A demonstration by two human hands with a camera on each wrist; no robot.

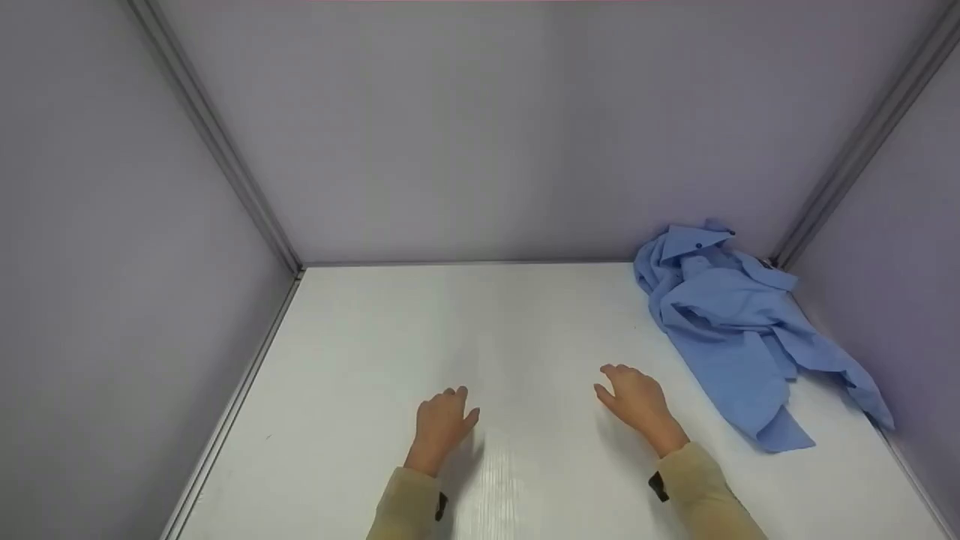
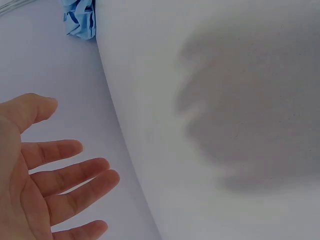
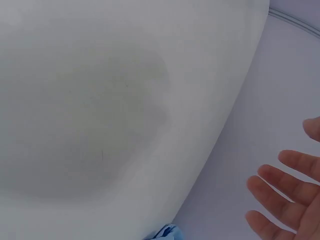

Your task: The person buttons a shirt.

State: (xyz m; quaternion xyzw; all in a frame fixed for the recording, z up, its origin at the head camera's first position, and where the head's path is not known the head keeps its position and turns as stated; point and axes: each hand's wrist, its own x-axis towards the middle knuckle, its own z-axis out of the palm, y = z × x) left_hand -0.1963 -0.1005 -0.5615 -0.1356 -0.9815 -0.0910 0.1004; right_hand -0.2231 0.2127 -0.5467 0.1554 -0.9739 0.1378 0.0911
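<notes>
A crumpled light-blue shirt (image 1: 739, 315) with dark buttons lies in the back right corner of the white table, one part trailing toward the front. My left hand (image 1: 440, 424) hovers over the table left of the shirt, its fingers relaxed and apart in the left wrist view. Closer to the shirt, on its left side, is my right hand (image 1: 636, 401), fingers spread and loosely bent. Neither hand holds anything. Only a small bit of the shirt (image 3: 167, 233) shows at the bottom of the right wrist view.
Grey panels enclose the white table (image 1: 360, 337): a back wall (image 1: 450, 135), a left wall (image 1: 112, 262) and a right wall (image 1: 900, 285). Metal strips run along the corners. Part of the shirt leans against the back and right walls.
</notes>
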